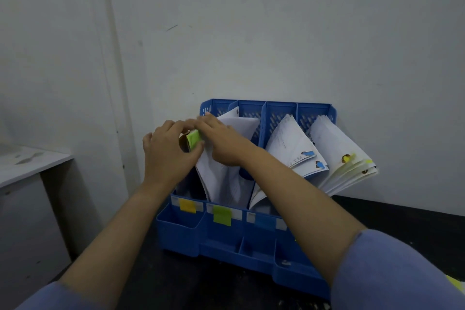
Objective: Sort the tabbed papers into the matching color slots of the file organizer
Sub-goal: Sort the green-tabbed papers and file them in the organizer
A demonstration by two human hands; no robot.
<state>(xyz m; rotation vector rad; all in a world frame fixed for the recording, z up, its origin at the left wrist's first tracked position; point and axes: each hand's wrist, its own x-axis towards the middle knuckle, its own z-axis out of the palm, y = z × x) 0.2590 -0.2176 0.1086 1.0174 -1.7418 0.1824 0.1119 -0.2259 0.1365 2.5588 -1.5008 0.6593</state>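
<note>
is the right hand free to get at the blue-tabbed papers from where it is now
Probably yes. The right hand rests on the papers in the green slot, and the blue-tabbed papers fan out in the next slot to its right, with nothing between them.

Dark desk (pixel 415 229) fills lower right of frame, surface black, light specks scattered near bottom centre. Blue file organizer (pixel 241 257) stands directly on it, back against white wall, centre frame. Yellow-green paper edge (pixel 456 284) lies on desk at lower right corner, mostly cut off.
</note>
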